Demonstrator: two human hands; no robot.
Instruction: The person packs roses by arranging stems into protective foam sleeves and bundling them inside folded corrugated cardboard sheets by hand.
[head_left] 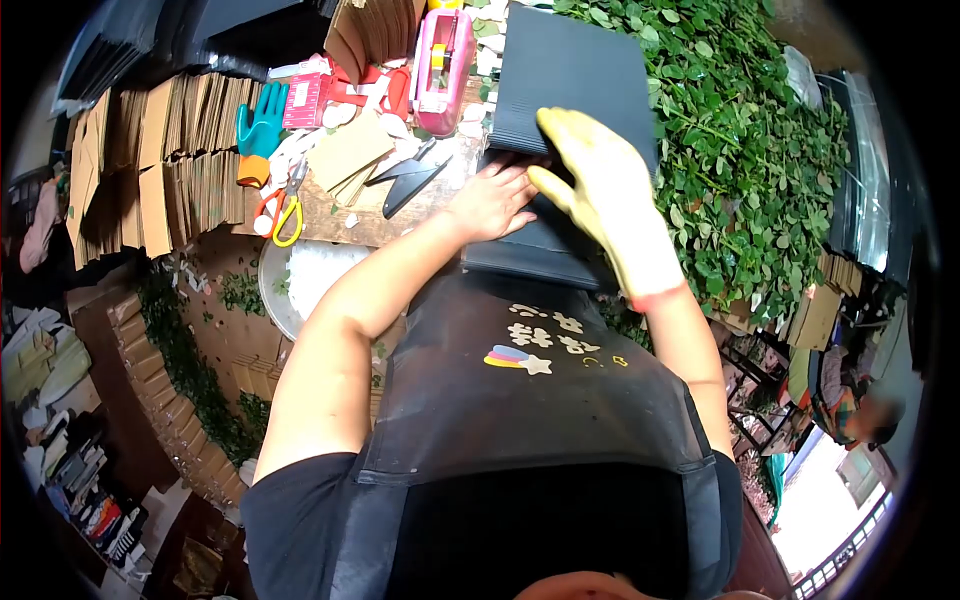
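Observation:
A black ribbed, folded sheet [575,75] lies at the table's front, with a lower black panel [540,262] near my apron. My bare left hand [492,203] rests on the lower panel's left side, its fingers stretched towards the fold. In a pale yellow glove, my right hand [598,185] lies flat across the upper part, fingers extended and thumb pointing left. The two hands are close together but apart. Left of my left hand are a dark-bladed cutting tool [408,185] and scissors [285,205] with orange and yellow handles.
A pink tape dispenser [443,70] stands behind the tools, near brown card pieces [352,155]. A teal and orange glove [262,130] lies by stacked cardboard [160,165]. Leafy green stems [740,150] cover the right side. A metal basin [272,290] sits below the table edge.

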